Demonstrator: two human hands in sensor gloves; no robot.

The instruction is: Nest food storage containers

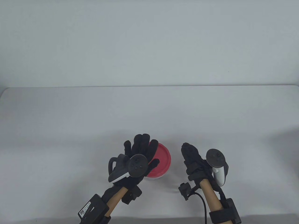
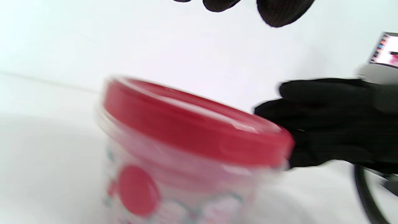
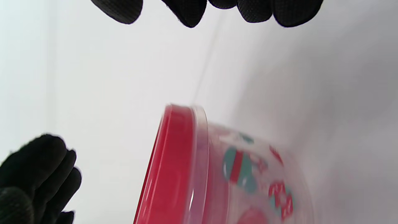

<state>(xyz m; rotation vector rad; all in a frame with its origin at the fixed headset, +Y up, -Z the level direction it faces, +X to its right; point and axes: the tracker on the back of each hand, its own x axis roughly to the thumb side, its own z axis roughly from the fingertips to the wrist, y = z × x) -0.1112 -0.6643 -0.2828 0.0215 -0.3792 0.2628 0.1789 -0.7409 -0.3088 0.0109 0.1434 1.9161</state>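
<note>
A white table (image 1: 70, 121) is seen across the lower part of the table view, and its far edge is shown as a straight line with rounded corners. Behind it a plain pale wall (image 1: 149, 42) is seen. At the right edge of the left wrist view, a small bright screen (image 2: 385, 49) is shown, too blurred to be read.

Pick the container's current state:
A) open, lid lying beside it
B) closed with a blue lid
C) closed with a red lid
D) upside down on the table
C: the red lid sits on the clear printed container, which stands between the left hand and the right hand.
</note>
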